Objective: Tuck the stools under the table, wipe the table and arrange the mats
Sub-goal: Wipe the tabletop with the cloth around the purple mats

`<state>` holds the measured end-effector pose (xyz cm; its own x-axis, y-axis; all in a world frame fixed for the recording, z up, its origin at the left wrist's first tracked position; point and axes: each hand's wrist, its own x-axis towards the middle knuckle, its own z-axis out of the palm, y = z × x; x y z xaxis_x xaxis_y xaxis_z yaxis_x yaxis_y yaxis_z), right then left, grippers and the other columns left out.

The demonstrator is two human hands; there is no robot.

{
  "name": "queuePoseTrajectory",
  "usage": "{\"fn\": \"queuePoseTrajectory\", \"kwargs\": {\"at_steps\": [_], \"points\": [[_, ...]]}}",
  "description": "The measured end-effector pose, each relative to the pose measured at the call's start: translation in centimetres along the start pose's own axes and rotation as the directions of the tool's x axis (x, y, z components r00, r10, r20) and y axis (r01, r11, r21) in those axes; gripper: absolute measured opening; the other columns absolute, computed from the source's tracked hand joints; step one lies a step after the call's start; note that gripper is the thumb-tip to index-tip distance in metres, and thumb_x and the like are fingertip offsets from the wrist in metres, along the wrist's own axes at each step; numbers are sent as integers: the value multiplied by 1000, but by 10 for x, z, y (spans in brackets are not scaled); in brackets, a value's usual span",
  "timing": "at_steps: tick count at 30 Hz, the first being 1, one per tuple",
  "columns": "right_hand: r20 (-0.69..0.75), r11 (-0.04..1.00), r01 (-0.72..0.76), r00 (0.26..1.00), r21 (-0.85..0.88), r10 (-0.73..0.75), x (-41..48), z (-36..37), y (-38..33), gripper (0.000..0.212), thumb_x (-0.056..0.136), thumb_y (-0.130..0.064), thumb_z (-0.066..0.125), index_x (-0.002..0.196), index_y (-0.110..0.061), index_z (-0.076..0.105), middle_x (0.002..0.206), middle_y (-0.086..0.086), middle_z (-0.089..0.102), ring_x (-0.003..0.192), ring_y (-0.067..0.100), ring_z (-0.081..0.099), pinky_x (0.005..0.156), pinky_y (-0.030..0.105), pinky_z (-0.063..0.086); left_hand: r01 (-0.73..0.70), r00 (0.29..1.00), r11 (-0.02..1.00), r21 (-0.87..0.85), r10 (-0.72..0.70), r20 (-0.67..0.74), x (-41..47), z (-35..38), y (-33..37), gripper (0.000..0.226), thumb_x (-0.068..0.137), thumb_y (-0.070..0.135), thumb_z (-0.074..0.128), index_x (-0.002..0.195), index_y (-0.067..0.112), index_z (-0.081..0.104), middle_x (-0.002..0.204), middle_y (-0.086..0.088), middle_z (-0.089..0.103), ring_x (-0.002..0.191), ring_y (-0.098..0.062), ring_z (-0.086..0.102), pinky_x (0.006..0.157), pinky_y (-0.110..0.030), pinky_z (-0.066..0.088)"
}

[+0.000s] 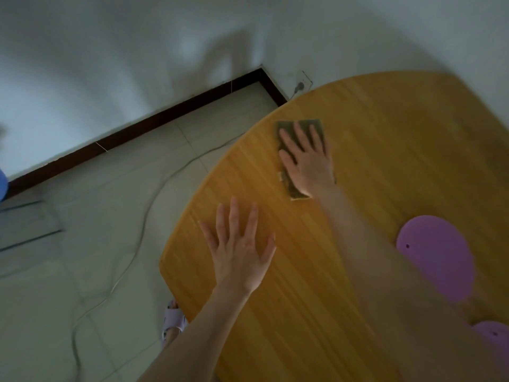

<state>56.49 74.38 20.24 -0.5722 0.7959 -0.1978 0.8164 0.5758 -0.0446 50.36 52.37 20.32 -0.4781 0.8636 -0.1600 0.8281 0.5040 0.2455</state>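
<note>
A wooden table [385,139] with a rounded edge fills the right half of the head view. My right hand [305,158] lies flat on a green cleaning cloth [312,125] near the table's far left edge, fingers spread over it. My left hand [239,249] rests palm down on the bare wood near the left edge, fingers apart, holding nothing. A purple mat [438,257] lies on the table to the right of my right forearm. A second purple mat [493,334] shows partly at the lower right. No stool is in view.
A tiled floor [82,271] lies left of the table, with a pale cable [143,224] trailing across it. A dark skirting board [165,119] runs along the white wall. My slippered foot [172,318] stands beside the table edge. A wall socket [300,85] sits near the corner.
</note>
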Motion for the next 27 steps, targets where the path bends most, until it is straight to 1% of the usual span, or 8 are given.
{"fn": "queuePoseTrajectory", "kwargs": {"at_steps": [4, 6, 9, 13, 17, 21, 24, 27], "points": [[-18, 968, -232, 972, 101, 235, -21, 2, 39, 53, 100, -51, 12, 150, -38, 5, 160, -5, 0, 147, 24, -6, 118, 46, -5, 14, 999, 1000, -2, -14, 45, 21, -3, 9, 73, 88, 70, 18, 150, 32, 15, 159, -6, 4, 144, -28, -11, 110, -58, -13], [-16, 953, -285, 957, 103, 288, -39, 4, 26, 52, 100, -50, 12, 150, -38, 4, 160, -5, 0, 146, 25, -7, 117, 46, -9, 17, 999, 1000, -1, -17, 49, 24, -3, 10, 73, 88, 71, 17, 150, 32, 14, 159, -6, 5, 144, -29, -9, 111, -59, -11], [-18, 981, -184, 982, 55, 186, -41, 5, -6, 53, 100, -50, 12, 150, -38, 1, 160, -7, -4, 146, 27, -10, 114, 45, -15, 7, 999, 1000, 7, -7, 31, 23, 0, 8, 73, 88, 70, 21, 148, 29, 22, 157, -8, 16, 145, -32, 3, 110, -61, -2], [6, 998, -6, 1000, 55, 6, 7, -4, -3, 53, 100, -51, 14, 150, -38, 3, 160, -5, -4, 146, 26, -9, 116, 44, -11, -36, 999, 999, -2, 36, -6, 29, -1, 13, 69, 88, 67, 26, 145, 28, 30, 154, -10, 25, 142, -34, 12, 109, -61, 2], [-24, 980, -177, 983, 91, 180, 34, -8, 51, 54, 99, -54, 13, 150, -39, 4, 160, -4, -2, 146, 25, -6, 117, 45, -7, -105, 994, 994, -18, 105, 0, 53, -9, 35, 67, 90, 67, 21, 146, 31, 27, 156, -9, 21, 142, -32, 6, 110, -59, -5], [-26, 913, -374, 923, 164, 383, 9, -9, 98, 52, 99, -52, 16, 150, -40, 11, 160, -5, 4, 147, 24, -3, 118, 44, -4, -148, 988, 989, -10, 148, 40, 83, -11, 58, 69, 90, 69, 16, 149, 36, 10, 159, -4, 2, 143, -29, -11, 109, -58, -18], [-44, 903, -401, 910, 157, 412, -15, -2, 85, 51, 100, -50, 16, 149, -40, 12, 160, -6, 6, 147, 25, -3, 118, 44, -5, -151, 986, 988, -42, 153, 59, 98, -8, 70, 69, 90, 68, 19, 150, 35, 7, 159, -3, -5, 144, -28, -15, 108, -57, -21], [-41, 932, -337, 938, 134, 345, -11, 0, 72, 52, 100, -51, 15, 150, -40, 9, 160, -7, 3, 146, 27, -5, 116, 45, -9, -159, 983, 987, -18, 160, 88, 102, -3, 74, 69, 90, 69, 16, 150, 36, 6, 159, -3, -8, 143, -28, -17, 107, -59, -22]]}}
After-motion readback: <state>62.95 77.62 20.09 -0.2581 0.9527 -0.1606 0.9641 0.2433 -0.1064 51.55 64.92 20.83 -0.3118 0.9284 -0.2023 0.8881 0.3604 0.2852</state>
